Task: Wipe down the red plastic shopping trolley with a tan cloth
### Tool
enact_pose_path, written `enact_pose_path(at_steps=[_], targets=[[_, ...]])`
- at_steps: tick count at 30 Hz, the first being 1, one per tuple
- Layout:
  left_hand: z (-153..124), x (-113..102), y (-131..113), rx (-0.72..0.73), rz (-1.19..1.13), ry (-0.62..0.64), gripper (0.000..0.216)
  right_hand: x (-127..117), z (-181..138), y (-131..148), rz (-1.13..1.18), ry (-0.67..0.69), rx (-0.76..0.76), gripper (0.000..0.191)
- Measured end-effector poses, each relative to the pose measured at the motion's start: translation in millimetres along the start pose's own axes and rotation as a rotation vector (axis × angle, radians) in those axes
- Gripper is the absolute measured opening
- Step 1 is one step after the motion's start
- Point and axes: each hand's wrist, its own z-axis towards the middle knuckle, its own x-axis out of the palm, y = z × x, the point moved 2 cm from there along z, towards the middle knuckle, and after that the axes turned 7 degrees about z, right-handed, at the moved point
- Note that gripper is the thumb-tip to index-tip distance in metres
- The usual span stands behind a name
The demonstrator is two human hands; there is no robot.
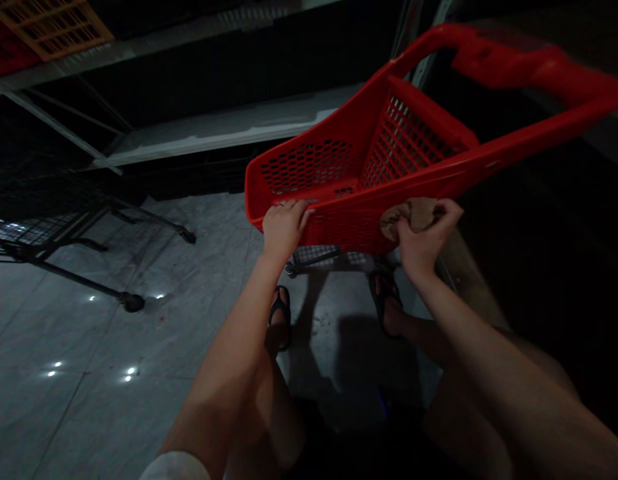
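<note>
In the head view, a red plastic shopping basket (369, 160) is seen tilted up in front of the seated person, its perforated walls facing the camera and its long handle (529, 67) reaching to the upper right. The near rim is gripped by the left hand (283, 227), whose fingers (296, 208) are curled over the edge and closed on it. A brownish cloth (411, 215) is pressed against the basket's outer wall by the right hand (426, 237); its fingers are bunched around the cloth and closed on it. The wiping of the basket's side is judged to be the step in hand, with the basket steadied from the left. For the stroke to be carried along the wall, firm pressure from the cloth and a steady hold on the rim would be needed. Sandalled feet (281, 313) are seen on the pale tiled floor (89, 373) below, and a dark wire trolley (49, 227) stands well apart at the left, beneath metal shelving (213, 130).
</note>
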Motion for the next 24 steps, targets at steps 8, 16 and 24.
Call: enact_pose_path(at_steps=[8,16,24], targets=[[-11.2,-9.2,-11.7,-0.009,0.066,0.032,0.032,75.9,-93.8,50.1,0.225,0.540,-0.106,0.038],[-8.7,-17.0,-7.6,0.017,0.126,0.139,0.033,36.1,-60.9,14.3,0.196,0.383,-0.016,0.021],[-10.1,-18.5,-10.2,-0.025,0.088,0.140,0.035,14.6,-9.1,2.8,0.035,-0.057,0.074,0.018]])
